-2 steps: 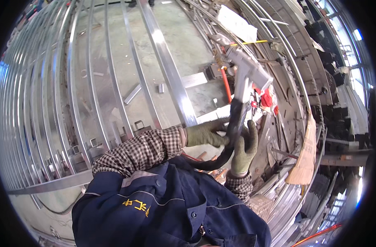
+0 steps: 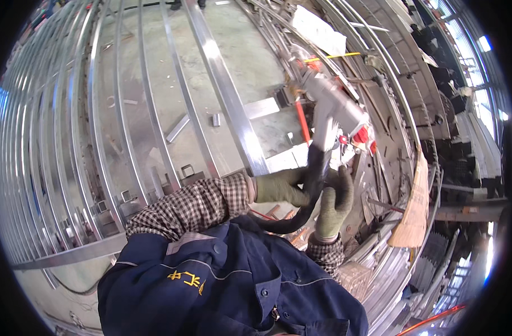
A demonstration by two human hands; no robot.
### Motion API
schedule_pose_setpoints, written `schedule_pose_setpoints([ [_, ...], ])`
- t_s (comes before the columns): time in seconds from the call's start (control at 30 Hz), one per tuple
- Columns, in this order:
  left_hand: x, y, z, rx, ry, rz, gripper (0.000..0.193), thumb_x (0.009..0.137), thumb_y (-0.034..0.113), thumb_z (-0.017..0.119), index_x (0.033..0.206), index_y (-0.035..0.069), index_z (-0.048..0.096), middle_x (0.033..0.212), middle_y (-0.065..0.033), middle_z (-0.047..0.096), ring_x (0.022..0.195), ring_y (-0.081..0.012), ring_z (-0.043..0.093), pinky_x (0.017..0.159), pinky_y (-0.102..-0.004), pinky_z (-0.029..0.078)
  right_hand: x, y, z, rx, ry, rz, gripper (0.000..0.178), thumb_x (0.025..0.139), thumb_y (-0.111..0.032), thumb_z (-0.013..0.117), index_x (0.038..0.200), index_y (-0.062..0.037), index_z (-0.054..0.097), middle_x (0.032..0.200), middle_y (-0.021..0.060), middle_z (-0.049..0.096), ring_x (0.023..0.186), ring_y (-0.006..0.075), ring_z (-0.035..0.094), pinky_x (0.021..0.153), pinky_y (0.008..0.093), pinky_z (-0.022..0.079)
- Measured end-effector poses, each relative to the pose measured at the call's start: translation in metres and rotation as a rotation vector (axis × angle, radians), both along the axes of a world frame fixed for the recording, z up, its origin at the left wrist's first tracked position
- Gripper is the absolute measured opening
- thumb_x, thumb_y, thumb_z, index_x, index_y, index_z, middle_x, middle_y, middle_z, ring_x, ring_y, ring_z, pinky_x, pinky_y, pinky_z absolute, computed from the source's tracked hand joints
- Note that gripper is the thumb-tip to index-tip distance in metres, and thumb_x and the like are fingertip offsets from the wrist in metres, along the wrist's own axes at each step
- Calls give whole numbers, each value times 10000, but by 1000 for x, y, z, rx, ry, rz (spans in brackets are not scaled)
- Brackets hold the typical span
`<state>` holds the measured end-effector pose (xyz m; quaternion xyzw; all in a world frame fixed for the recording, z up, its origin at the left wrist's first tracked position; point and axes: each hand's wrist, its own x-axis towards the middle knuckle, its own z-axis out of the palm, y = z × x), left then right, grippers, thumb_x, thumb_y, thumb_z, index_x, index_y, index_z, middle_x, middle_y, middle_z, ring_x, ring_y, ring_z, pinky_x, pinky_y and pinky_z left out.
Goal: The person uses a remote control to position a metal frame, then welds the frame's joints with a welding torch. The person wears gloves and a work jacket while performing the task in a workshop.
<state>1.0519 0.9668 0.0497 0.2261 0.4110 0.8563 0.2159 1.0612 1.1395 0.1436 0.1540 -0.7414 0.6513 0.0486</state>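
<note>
So the grey tool (image 2: 335,103) is hanging just beyond the 2 hands, to the right of the shiny metal bars (image 2: 225,81) and apart from them. Judging progress: picking it up is looking done, and the bars are already lying in a neat row, running down toward a cross rail (image 2: 82,253). What's left is anyone's guess, since nothing is showing me which bars are finished.

The left hand (image 2: 281,187) is reaching across to the black tube (image 2: 286,225), its fingertips disappearing around it. The right hand (image 2: 334,207) is sitting right beside the same tube, thumb and fingers looking a bit spread. Motion blur is smearing that spot, so I can't tell if either is really clamping down.

Materials: the bars are looking smooth and mirror-bright, long and straight-edged apart from the lens bending them. The tool is showing a dull grey, angled head on a paler neck, while the tube is curving soft and matte toward the navy jacket (image 2: 211,291). Both gloves (image 2: 329,218) are looking like fuzzy green knit, under checkered sleeves (image 2: 191,204). A ragged brown cardboard piece (image 2: 410,218) is leaning over on the right.
</note>
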Motion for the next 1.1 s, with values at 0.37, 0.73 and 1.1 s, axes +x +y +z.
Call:
schedule_pose_setpoints([
  [0.37, 67, 52, -29, -442, 281, -41, 411, 960, 264, 698, 1293, 35, 624, 1163, -187, 705, 1099, -324, 672, 962, -436, 535, -5, -40, 28, 183, -360, 261, 533, 929, -68, 765, 1420, 18, 575, 1222, 120, 707, 1037, 179, 686, 895, 337, 561],
  [0.73, 59, 31, -14, -215, 316, 64, 323, 936, 315, 656, 1133, 59, 669, 1060, -178, 746, 986, -317, 726, 860, -442, 581, -30, -87, 23, 832, -338, 337, 227, 952, -117, 767, 1159, -34, 724, 961, 87, 729, 858, 232, 720, 757, 353, 581],
  [1.1, 47, 11, 0, -220, 92, 49, 446, 857, 277, 780, 1206, 36, 642, 1032, -171, 751, 959, -271, 734, 821, -415, 578, -47, -107, 29, 715, -588, 222, 259, 1001, -186, 756, 1186, -8, 720, 952, 50, 746, 829, 139, 698, 719, 300, 568],
])
